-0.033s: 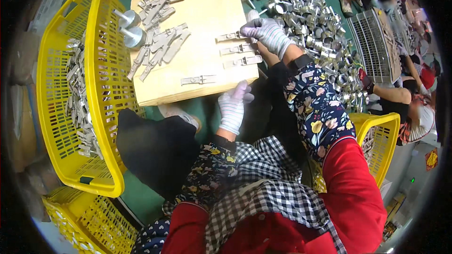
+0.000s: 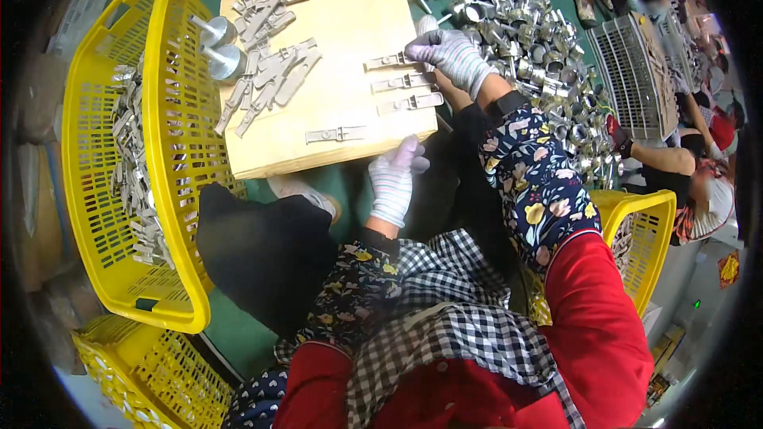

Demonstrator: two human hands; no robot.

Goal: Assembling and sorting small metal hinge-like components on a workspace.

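A pale wooden board (image 2: 350, 16) lies on the green table. On its right side three flat metal clasp pieces (image 2: 409, 82) lie in a row, and a fourth (image 2: 338, 135) sits near the front edge. My right hand (image 2: 453, 56), in a white knit glove, pinches the right end of the topmost clasp piece (image 2: 387, 61). My left hand (image 2: 395, 179), also gloved, hangs just below the board's front right corner with its fingers loosely curled; nothing shows in it. A heap of loose flat metal parts (image 2: 266, 63) covers the board's left part.
A big yellow basket (image 2: 179, 191) holding metal parts stands on the left, with two metal cylinders (image 2: 218, 48) at its rim. Several shiny metal fittings (image 2: 524, 24) are heaped on the right. Another yellow basket (image 2: 644, 230) and a person's arm (image 2: 660, 159) are at the right.
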